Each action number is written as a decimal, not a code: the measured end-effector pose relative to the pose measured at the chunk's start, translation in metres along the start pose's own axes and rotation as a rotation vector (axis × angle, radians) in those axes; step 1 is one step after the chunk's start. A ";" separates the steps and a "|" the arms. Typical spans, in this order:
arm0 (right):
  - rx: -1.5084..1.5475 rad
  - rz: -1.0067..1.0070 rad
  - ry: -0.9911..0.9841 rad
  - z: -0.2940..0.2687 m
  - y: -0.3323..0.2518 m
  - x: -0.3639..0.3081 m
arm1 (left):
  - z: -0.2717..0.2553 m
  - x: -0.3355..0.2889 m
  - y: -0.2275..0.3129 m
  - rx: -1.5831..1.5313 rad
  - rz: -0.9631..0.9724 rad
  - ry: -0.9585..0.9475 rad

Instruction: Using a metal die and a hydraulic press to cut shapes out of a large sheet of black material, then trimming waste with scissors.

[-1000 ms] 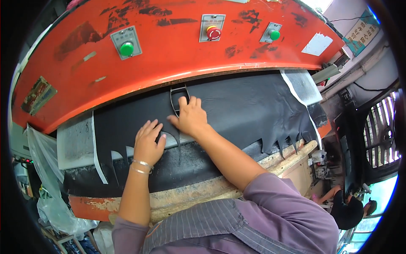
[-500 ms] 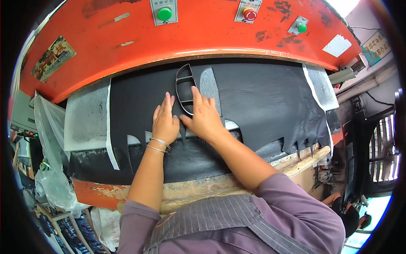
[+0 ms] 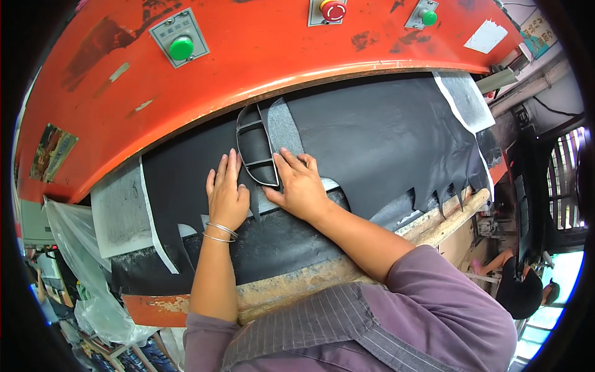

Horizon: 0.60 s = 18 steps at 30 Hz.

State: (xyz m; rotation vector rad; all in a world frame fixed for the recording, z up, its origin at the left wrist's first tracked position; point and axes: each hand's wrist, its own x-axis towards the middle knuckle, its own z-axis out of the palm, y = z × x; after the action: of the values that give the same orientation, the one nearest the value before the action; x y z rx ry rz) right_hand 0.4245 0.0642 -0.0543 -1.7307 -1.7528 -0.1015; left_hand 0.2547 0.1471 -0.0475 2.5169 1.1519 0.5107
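A metal-rimmed cutting die (image 3: 259,163), long and curved on one side with crossbars inside, lies on a sheet of black leather-like material (image 3: 372,136). My left hand (image 3: 228,198) rests flat on the sheet just left of the die's near end, fingers stretched. Over on the other side, my right hand (image 3: 300,186) has its fingers spread, with the index finger against the die's right edge and the thumb by its near tip. Beside the die is a cut-out (image 3: 284,124) showing a grey speckled surface; my right fingers hide its lower part.
An orange machine beam (image 3: 235,74) spans the back close over the sheet, bearing a green button (image 3: 181,48), a red button (image 3: 333,10) and a smaller green button (image 3: 428,17). A wooden pole (image 3: 458,208) runs along the front. Another person (image 3: 520,288) is far right.
The view has turned and shifted. My right index finger has gone from over the die's middle to its near right edge. My left hand remains flat beside the die.
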 end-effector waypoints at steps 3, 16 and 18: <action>-0.017 -0.019 -0.005 -0.003 0.003 0.005 | 0.000 0.005 0.000 -0.041 -0.025 -0.011; 0.077 0.060 1.351 -0.253 0.104 0.106 | -0.139 -0.006 0.107 -0.028 0.575 1.094; -0.097 0.246 1.353 -0.268 0.121 0.111 | -0.150 0.000 0.111 0.107 0.459 0.884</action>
State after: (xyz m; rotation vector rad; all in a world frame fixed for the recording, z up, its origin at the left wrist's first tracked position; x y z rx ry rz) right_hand 0.6508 0.0424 0.1620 -1.3129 -0.5312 -0.9906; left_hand 0.2605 0.0993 0.1329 2.6958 0.8076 1.8501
